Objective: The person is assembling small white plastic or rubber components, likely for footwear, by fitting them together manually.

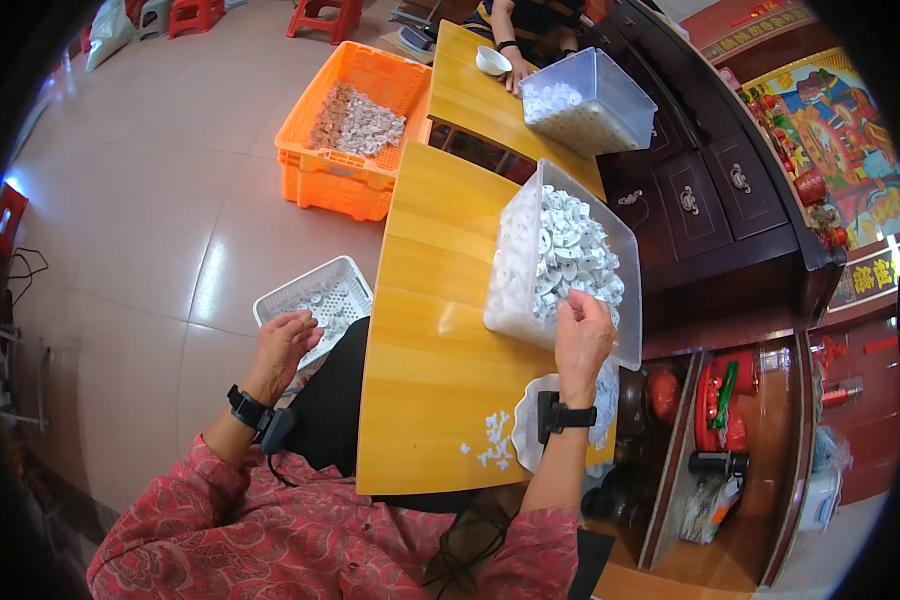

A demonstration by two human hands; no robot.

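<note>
Head view: clear plastic bin [515, 290], white discs [570, 255]

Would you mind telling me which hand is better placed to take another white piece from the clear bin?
Probably the right hand: it is at the clear bin of white pieces. The left hand is off the table, over the white basket.
</note>
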